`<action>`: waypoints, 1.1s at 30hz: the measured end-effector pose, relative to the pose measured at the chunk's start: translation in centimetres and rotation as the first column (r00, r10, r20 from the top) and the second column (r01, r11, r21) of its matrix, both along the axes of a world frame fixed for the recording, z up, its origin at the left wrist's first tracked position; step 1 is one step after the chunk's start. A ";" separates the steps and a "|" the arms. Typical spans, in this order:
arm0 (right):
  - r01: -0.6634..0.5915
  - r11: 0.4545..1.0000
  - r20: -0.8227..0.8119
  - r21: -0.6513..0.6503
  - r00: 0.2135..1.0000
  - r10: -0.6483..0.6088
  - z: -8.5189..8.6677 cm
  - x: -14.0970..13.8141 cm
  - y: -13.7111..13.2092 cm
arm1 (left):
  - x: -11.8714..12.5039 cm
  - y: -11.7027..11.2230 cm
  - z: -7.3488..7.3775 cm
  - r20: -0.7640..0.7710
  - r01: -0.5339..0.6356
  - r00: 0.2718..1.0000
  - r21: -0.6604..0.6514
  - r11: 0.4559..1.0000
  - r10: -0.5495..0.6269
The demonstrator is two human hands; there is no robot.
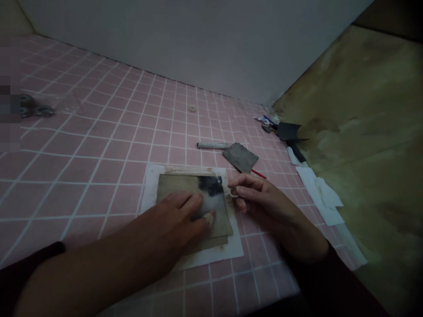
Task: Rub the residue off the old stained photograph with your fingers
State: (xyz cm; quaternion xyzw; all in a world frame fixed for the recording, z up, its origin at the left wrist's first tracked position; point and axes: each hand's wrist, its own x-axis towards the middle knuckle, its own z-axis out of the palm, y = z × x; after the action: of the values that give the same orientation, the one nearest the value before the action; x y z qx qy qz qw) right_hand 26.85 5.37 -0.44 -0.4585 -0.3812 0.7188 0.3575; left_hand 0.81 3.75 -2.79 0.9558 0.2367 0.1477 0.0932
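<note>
My left hand [180, 215] lies flat with its fingers spread on a tan rectangular sheet [178, 189], which has a dark blotch [209, 186] near its far edge. A pale patch shows on one fingertip. A second brownish sheet [208, 245] sticks out beneath the tan one, and both rest on a stained white paper [152, 187]. My right hand [264, 198] hovers at the sheet's right edge, pinching a small pale ring [234, 193] between its fingers. A similar ring [192, 108] lies farther off on the tiles.
The pink tiled surface [99, 145] meets a grey wall [185, 44]. Beyond the paper lie a metal bar [213, 145], a worn grey scrap [240, 157] and a red stick [258, 174]. Black pieces [289, 131], white tissues [319, 198] and an olive board [363, 132] lie right.
</note>
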 end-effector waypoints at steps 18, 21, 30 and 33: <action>0.041 0.992 -0.158 -0.122 0.986 -0.060 0.7 -0.2 0.1 | 0.0 0.2 0.1 -0.063 0.005 0.998 0.011 1.000 -0.004; 0.018 0.994 -0.129 -0.109 0.991 -0.032 0.6 -0.3 0.0 | 0.0 0.2 0.1 -0.063 0.012 0.998 0.007 1.000 -0.012; 0.019 0.994 0.054 0.103 0.998 -0.025 -0.3 -0.6 0.1 | 0.1 0.1 0.3 -0.052 0.000 0.999 0.011 1.000 0.000; -0.012 0.988 0.143 0.152 0.990 -0.010 -0.2 -0.8 0.1 | 0.2 0.1 0.4 -0.076 -0.003 0.997 0.022 1.000 0.005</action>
State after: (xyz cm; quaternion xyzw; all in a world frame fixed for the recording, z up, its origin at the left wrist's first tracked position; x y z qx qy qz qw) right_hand 26.05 5.42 -0.68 -0.4800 -0.4602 0.6529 0.3627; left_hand 1.03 3.87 -2.39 0.9612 0.2403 0.1138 0.0732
